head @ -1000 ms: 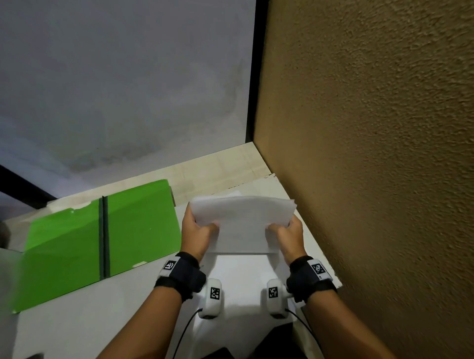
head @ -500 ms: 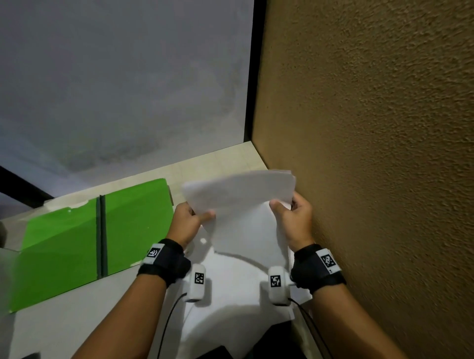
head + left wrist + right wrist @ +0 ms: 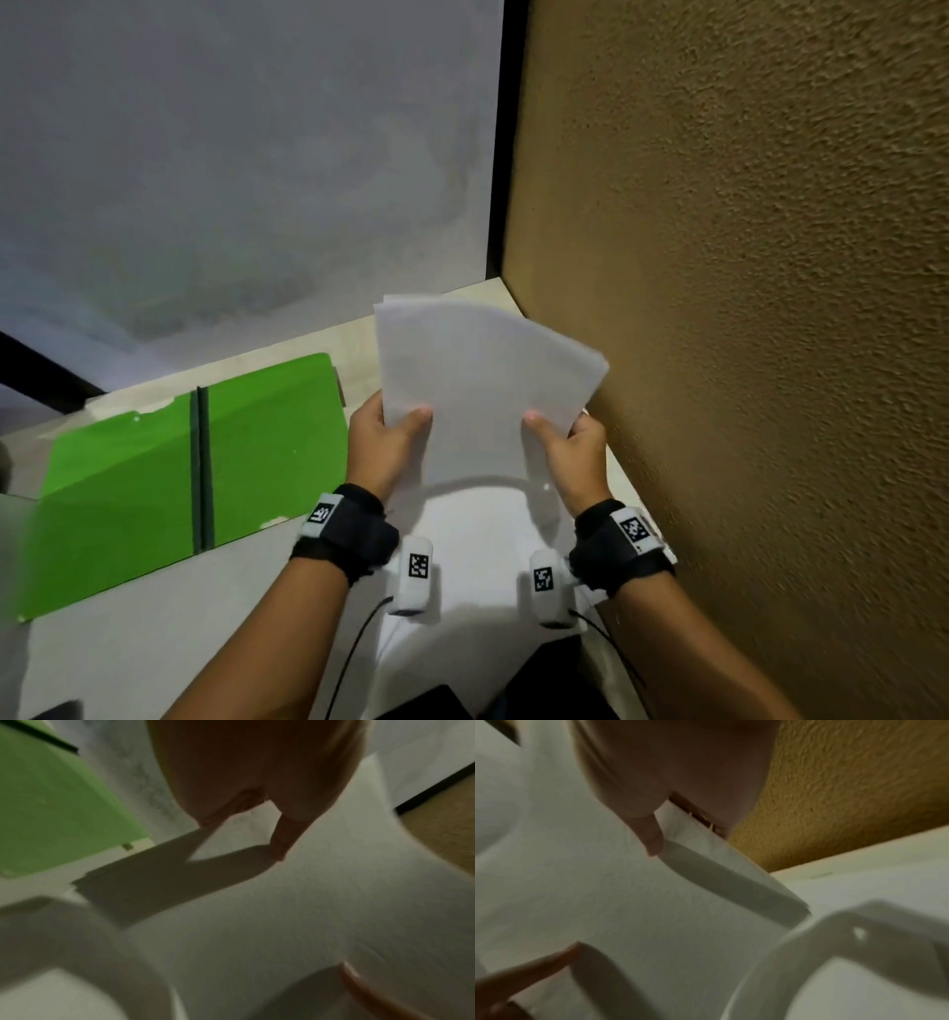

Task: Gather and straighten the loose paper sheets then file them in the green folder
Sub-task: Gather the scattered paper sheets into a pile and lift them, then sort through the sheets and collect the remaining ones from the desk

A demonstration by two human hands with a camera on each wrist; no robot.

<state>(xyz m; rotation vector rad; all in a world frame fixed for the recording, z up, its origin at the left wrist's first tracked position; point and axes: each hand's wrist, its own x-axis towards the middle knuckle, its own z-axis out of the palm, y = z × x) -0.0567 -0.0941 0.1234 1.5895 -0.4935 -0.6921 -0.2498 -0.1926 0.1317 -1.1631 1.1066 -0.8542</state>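
Observation:
Both hands hold a stack of white paper sheets (image 3: 482, 380) upright above the table, its top edges slightly fanned and leaning right. My left hand (image 3: 385, 437) grips the stack's left edge, thumb on the near face. My right hand (image 3: 565, 447) grips the right edge the same way. The wrist views show each thumb pressed on the paper sheets (image 3: 308, 902) (image 3: 603, 892). The green folder (image 3: 169, 462) lies open flat on the table to the left, a dark strip down its middle fold; it also shows as the green folder (image 3: 51, 801) in the left wrist view.
A rough brown wall (image 3: 744, 308) stands close on the right, almost touching the paper. A grey wall (image 3: 231, 154) runs behind the pale table (image 3: 128, 642). A dark object sits at the near table edge.
The stack was held low with its top folded toward me; both hands have raised it and it now stands taller and unfolded, tilted to the right.

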